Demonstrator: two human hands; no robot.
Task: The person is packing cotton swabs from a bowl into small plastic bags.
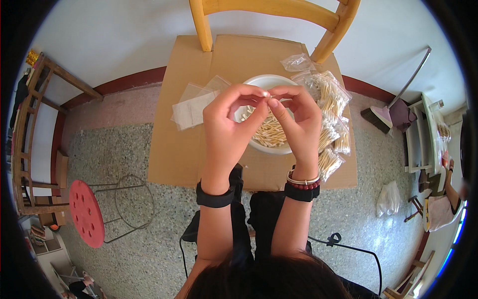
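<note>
Above a white bowl (268, 79) of loose cotton swabs (271, 130), my two hands meet at the fingertips. My left hand (234, 112) is closed in a pinch of thumb and forefinger. Against it, my right hand (298, 107) pinches in the same way. A tiny pale bit shows between the fingertips, too small to name. Packed bags of cotton swabs (332, 94) lie in a heap right of the bowl, beside my right hand. Flat clear plastic bags (191, 107) rest to the left, near my left hand. My hands hide part of the bowl.
Brown cardboard (174, 154) covers the work surface, with a yellow wooden chair back (271, 7) behind it. A crumpled clear bag (298, 63) lies at the far right. On the floor are a red stool (87, 213), lying over, and a broom (379, 117). Another person's arm (450, 189) shows far right.
</note>
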